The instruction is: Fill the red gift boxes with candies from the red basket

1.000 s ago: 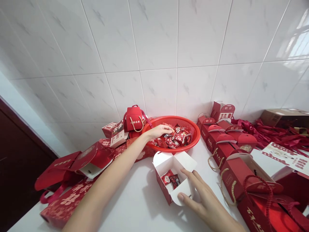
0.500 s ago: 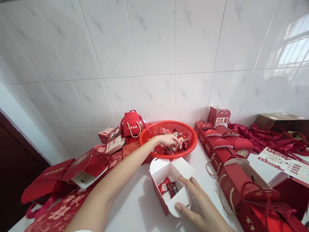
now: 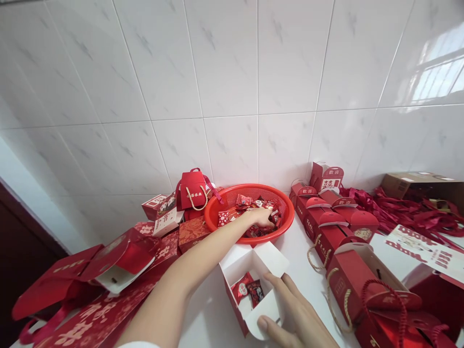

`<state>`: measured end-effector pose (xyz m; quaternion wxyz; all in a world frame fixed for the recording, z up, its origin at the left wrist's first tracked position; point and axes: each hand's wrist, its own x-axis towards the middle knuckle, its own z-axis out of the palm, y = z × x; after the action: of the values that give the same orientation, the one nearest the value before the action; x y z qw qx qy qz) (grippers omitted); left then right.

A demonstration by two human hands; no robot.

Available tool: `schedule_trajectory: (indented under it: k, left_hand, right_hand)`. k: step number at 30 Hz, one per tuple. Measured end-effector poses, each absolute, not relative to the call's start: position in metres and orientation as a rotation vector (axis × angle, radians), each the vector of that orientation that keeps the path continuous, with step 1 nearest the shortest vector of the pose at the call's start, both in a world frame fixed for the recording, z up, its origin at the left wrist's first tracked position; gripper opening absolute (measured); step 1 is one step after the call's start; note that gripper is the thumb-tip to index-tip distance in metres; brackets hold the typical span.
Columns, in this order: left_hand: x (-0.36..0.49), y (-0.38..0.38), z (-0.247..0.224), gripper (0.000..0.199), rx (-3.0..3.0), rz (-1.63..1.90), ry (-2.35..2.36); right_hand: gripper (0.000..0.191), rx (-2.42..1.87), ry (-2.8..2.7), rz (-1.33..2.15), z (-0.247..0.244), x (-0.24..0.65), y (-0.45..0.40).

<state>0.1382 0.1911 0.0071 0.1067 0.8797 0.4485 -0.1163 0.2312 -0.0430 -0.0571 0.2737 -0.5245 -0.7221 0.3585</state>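
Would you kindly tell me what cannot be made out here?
- Head view: fingertips of the left hand, hidden among packets in the red basket; grip unclear.
- Head view: floor of the open box, partly covered by packets.
- Head view: end of the carton, cut off by the right edge.
- Head view: print on packets, too small.

A plain white sleeve edge (image 3: 139, 344) shows well behind the left hand (image 3: 263, 217), with a smooth, bare forearm (image 3: 203, 256) between them, while the right hand (image 3: 295, 309) has slim, bare fingers.
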Motion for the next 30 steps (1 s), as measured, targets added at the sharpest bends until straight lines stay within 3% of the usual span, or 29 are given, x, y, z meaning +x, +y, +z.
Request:
schedule_trajectory:
  k: [2, 4, 8, 16, 30]
  left_hand:
    - [0.139, 0.187, 0.004, 0.072, 2.600, -0.331, 1.356]
    - [0.141, 0.183, 0.002, 0.079, 2.610, -0.323, 1.431]
    - [0.143, 0.181, -0.001, 0.068, 2.610, -0.283, 1.498]
    - [0.140, 0.186, 0.002, 0.067, 2.580, -0.200, 1.517]
    - [0.116, 0.212, 0.012, 0.022, 2.093, 0.366, 1.452]
  right_hand:
    - [0.065, -1.393, -1.937, 0.964, -0.058, 0.231, -0.043]
    - [0.065, -1.389, -1.932, 0.963, -0.060, 0.231, -0.041]
    - [0.066, -1.418, -1.943, 0.939, -0.069, 0.234, -0.038]
    - [0.064, -1.426, -1.953, 0.942, -0.068, 0.234, -0.040]
    - [0.064, -1.377, -1.951, 0.950, -0.064, 0.233, -0.040]
